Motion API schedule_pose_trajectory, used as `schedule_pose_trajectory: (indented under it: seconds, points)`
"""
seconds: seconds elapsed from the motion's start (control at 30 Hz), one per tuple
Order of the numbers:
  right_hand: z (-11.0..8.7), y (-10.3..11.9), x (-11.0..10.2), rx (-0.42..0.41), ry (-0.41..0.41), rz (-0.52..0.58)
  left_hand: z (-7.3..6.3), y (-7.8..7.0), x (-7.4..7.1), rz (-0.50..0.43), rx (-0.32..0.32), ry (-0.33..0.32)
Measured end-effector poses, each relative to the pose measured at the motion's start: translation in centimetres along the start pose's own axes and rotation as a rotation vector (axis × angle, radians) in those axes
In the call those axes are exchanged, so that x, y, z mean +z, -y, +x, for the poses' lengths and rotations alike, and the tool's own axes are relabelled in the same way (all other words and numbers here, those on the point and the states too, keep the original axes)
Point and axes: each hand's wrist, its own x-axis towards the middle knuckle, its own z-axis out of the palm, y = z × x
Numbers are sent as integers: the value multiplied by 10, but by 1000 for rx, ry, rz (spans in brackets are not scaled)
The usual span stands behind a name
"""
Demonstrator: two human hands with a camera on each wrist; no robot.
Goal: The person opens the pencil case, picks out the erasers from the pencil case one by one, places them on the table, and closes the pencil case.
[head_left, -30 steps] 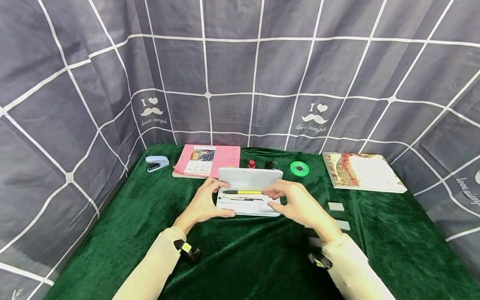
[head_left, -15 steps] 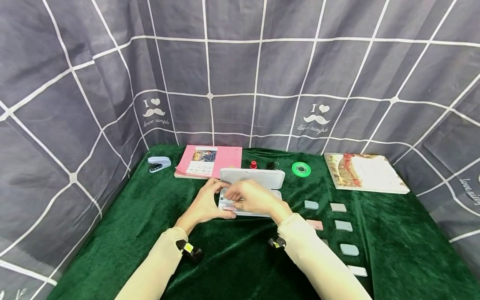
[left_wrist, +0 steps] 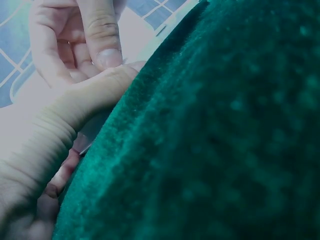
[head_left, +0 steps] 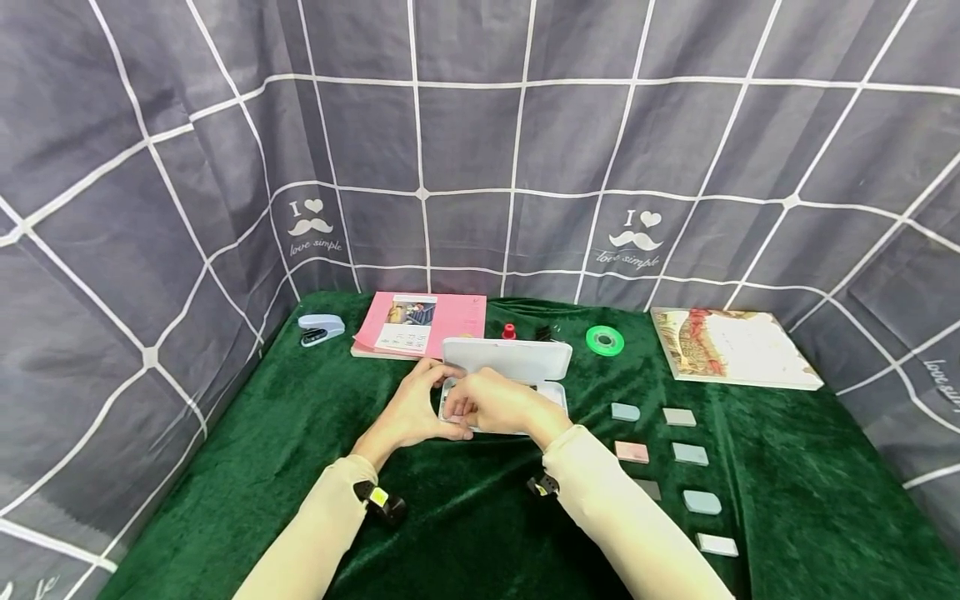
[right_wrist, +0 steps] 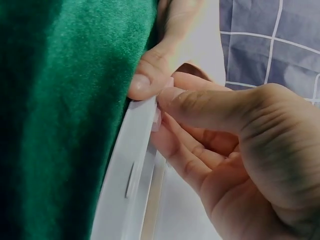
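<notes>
A white pencil case lies on the green cloth with its lid raised. My left hand grips its left end, thumb along the front wall and fingers behind. My right hand reaches into the left end of the case, palm over the inside, and hides most of the contents. In the right wrist view, that hand's thumb and fingertips pinch a small pale pink eraser, largely covered, right beside the left thumb. The left wrist view shows both hands close together at the front wall.
Several erasers lie at right, including a pink one and a blue one. Behind stand a stapler, a pink book, a red-capped item and green tape. A larger book is at back right.
My right hand has moved left from the right end of the case to its left end, covering the pens and uncovering the erasers on the cloth. The left hand keeps its grip.
</notes>
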Motion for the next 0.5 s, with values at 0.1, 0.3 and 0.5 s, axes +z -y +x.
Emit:
schedule_pose_trajectory:
  seconds: [0.1, 0.3, 0.5]
  points:
    - [-5, 0, -3, 4, -53, 3, 0, -1, 0, 0, 2, 5]
    - [-32, 0, -24, 10, -196, 43, -1, -1, 1, -16, 17, 2]
    - [-82, -5, -47, -3, -365, -15, -1, 1, 1, -9, 26, -4]
